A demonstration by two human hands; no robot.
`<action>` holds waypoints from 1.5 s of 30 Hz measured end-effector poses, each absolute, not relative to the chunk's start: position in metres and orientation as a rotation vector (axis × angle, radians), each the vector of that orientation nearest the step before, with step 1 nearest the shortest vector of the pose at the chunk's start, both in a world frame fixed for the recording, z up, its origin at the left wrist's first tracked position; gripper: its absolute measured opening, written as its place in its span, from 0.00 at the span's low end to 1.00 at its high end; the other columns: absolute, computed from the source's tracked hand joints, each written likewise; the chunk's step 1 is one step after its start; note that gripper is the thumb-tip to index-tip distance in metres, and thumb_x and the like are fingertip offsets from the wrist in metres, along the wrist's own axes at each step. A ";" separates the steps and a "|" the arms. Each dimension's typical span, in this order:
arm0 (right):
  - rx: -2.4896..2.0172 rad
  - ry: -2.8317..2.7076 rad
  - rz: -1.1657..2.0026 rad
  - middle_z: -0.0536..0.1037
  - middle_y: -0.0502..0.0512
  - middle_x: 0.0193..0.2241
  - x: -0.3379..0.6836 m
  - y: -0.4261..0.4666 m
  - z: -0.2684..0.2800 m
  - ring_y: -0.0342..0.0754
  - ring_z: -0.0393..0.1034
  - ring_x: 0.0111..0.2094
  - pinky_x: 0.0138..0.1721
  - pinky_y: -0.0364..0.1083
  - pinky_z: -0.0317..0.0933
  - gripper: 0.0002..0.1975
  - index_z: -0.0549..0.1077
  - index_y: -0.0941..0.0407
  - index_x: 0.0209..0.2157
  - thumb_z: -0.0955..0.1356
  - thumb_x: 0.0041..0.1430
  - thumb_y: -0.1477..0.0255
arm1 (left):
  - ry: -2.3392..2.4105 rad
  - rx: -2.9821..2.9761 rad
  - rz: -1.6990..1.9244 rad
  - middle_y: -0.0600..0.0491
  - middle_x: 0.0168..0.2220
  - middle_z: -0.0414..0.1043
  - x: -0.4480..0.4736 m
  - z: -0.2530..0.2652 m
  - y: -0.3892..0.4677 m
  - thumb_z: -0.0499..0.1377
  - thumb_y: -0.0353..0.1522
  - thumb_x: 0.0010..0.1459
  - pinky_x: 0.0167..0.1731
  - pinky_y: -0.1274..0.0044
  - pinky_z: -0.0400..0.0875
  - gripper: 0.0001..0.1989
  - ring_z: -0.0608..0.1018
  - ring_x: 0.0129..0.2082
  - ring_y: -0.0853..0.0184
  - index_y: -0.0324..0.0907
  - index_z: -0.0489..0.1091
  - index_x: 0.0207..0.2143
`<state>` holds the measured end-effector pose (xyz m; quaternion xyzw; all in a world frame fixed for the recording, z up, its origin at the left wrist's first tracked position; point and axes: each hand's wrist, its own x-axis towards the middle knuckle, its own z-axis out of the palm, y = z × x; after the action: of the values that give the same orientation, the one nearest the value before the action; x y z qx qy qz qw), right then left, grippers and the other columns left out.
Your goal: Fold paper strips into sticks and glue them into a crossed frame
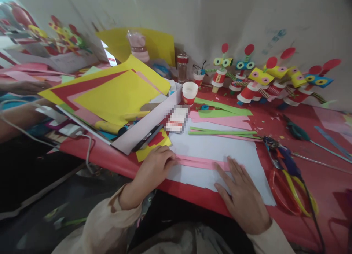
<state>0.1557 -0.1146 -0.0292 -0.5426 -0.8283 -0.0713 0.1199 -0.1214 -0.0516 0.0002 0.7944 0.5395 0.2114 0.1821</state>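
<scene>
Pale grey wall (214,15) (smudged blue marks (280,33) at right), red tabletop (324,188), soft muted light

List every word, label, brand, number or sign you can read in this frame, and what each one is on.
No text is readable.
Blue marks on the wall: too blurred to read.
White-and-red item: pixelated, unreadable.
Yellow patch on a cup figure: dark marks, too small to read.
White cup: any print on its red band is too blurred.
</scene>
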 end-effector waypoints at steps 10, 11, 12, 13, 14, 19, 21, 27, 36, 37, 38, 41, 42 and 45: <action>-1.546 -2.398 -0.219 0.49 0.59 0.65 0.157 -0.114 -0.031 0.62 0.52 0.61 0.56 0.62 0.55 0.28 0.56 0.49 0.62 0.62 0.61 0.63 | 1.719 2.138 0.567 0.55 0.23 0.66 -0.120 0.004 -0.047 0.58 0.31 0.51 0.30 0.75 0.64 0.12 0.70 0.28 0.67 0.41 0.62 0.17; -1.548 -2.401 -0.223 0.48 0.59 0.65 0.157 -0.114 -0.031 0.62 0.52 0.61 0.56 0.62 0.55 0.28 0.55 0.50 0.62 0.61 0.61 0.63 | 1.720 2.142 0.576 0.55 0.23 0.65 -0.120 0.003 -0.046 0.58 0.31 0.51 0.30 0.75 0.64 0.13 0.70 0.28 0.67 0.42 0.61 0.17; -1.552 -2.406 -0.226 0.48 0.59 0.65 0.157 -0.114 -0.031 0.62 0.52 0.61 0.56 0.62 0.55 0.28 0.55 0.50 0.62 0.61 0.61 0.63 | 1.723 2.147 0.582 0.55 0.23 0.65 -0.119 0.002 -0.045 0.58 0.31 0.51 0.30 0.75 0.64 0.13 0.70 0.28 0.67 0.42 0.61 0.16; -1.556 -2.412 -0.225 0.48 0.60 0.65 0.157 -0.114 -0.031 0.62 0.51 0.61 0.56 0.62 0.54 0.28 0.55 0.50 0.62 0.61 0.61 0.63 | 1.731 2.149 0.585 0.55 0.23 0.65 -0.119 0.002 -0.045 0.58 0.31 0.52 0.30 0.75 0.64 0.14 0.70 0.28 0.67 0.42 0.60 0.16; -1.559 -2.418 -0.224 0.47 0.60 0.65 0.157 -0.114 -0.031 0.62 0.51 0.61 0.56 0.62 0.54 0.28 0.55 0.50 0.62 0.61 0.61 0.63 | 1.741 2.150 0.586 0.55 0.23 0.65 -0.119 0.001 -0.045 0.58 0.31 0.52 0.31 0.74 0.64 0.14 0.69 0.28 0.67 0.42 0.60 0.16; -1.556 -2.420 -0.217 0.46 0.59 0.66 0.157 -0.114 -0.033 0.62 0.51 0.61 0.56 0.62 0.54 0.29 0.54 0.49 0.63 0.61 0.61 0.61 | 1.774 2.154 0.623 0.54 0.26 0.65 -0.119 0.003 -0.051 0.60 0.34 0.52 0.39 0.70 0.65 0.13 0.69 0.31 0.65 0.41 0.64 0.18; -1.543 -2.415 -0.222 0.47 0.59 0.65 0.158 -0.114 -0.034 0.62 0.51 0.61 0.56 0.62 0.54 0.29 0.54 0.49 0.63 0.61 0.61 0.61 | 1.799 2.105 0.678 0.53 0.27 0.65 -0.119 0.002 -0.055 0.60 0.34 0.52 0.38 0.70 0.65 0.11 0.70 0.32 0.65 0.41 0.66 0.19; -1.459 -2.384 -0.245 0.56 0.57 0.63 0.160 -0.113 -0.039 0.61 0.53 0.61 0.56 0.63 0.55 0.28 0.56 0.49 0.62 0.61 0.60 0.62 | 1.798 1.969 0.810 0.53 0.28 0.65 -0.125 -0.003 -0.060 0.56 0.27 0.53 0.32 0.75 0.67 0.08 0.70 0.32 0.67 0.41 0.64 0.21; -1.423 -2.393 -0.177 0.61 0.55 0.60 0.160 -0.113 -0.034 0.61 0.53 0.61 0.55 0.64 0.55 0.25 0.60 0.51 0.60 0.59 0.62 0.64 | 1.848 1.967 0.924 0.54 0.28 0.62 -0.133 -0.013 -0.062 0.54 0.28 0.54 0.30 0.75 0.65 0.08 0.69 0.31 0.66 0.42 0.60 0.22; -1.423 -2.399 -0.176 0.61 0.56 0.60 0.161 -0.113 -0.034 0.61 0.53 0.61 0.55 0.64 0.55 0.25 0.60 0.51 0.60 0.59 0.62 0.64 | 1.857 1.957 0.962 0.54 0.28 0.62 -0.133 -0.014 -0.063 0.54 0.28 0.54 0.30 0.75 0.66 0.06 0.69 0.30 0.67 0.41 0.61 0.24; -1.421 -2.402 -0.178 0.62 0.56 0.60 0.161 -0.113 -0.034 0.61 0.53 0.61 0.55 0.64 0.55 0.25 0.60 0.51 0.60 0.59 0.62 0.64 | 1.866 1.950 0.999 0.54 0.29 0.62 -0.132 -0.015 -0.064 0.53 0.27 0.55 0.29 0.75 0.66 0.04 0.69 0.30 0.67 0.41 0.62 0.26; -1.419 -2.406 -0.177 0.62 0.55 0.60 0.162 -0.113 -0.034 0.61 0.53 0.61 0.55 0.64 0.55 0.25 0.60 0.50 0.60 0.59 0.62 0.64 | 1.863 2.025 1.083 0.52 0.33 0.64 -0.132 -0.017 -0.067 0.50 0.26 0.57 0.32 0.74 0.69 0.05 0.70 0.33 0.66 0.41 0.65 0.32; -1.418 -2.405 -0.171 0.62 0.55 0.60 0.162 -0.113 -0.034 0.61 0.53 0.61 0.55 0.64 0.55 0.24 0.60 0.50 0.60 0.59 0.62 0.64 | 1.834 2.110 1.086 0.50 0.35 0.65 -0.132 -0.018 -0.068 0.49 0.24 0.58 0.35 0.73 0.70 0.08 0.71 0.36 0.65 0.41 0.67 0.33; -1.406 -2.405 -0.149 0.62 0.55 0.59 0.163 -0.112 -0.033 0.62 0.54 0.61 0.55 0.65 0.55 0.24 0.61 0.49 0.59 0.58 0.62 0.64 | 1.590 2.478 0.964 0.49 0.41 0.69 -0.134 -0.017 -0.072 0.46 0.19 0.56 0.44 0.69 0.70 0.17 0.70 0.43 0.64 0.43 0.70 0.38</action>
<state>0.1627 -0.1124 -0.0331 -0.4962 -0.8487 -0.0526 0.1750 -0.1341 -0.0721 -0.0174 0.7998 0.5131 0.3110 0.0217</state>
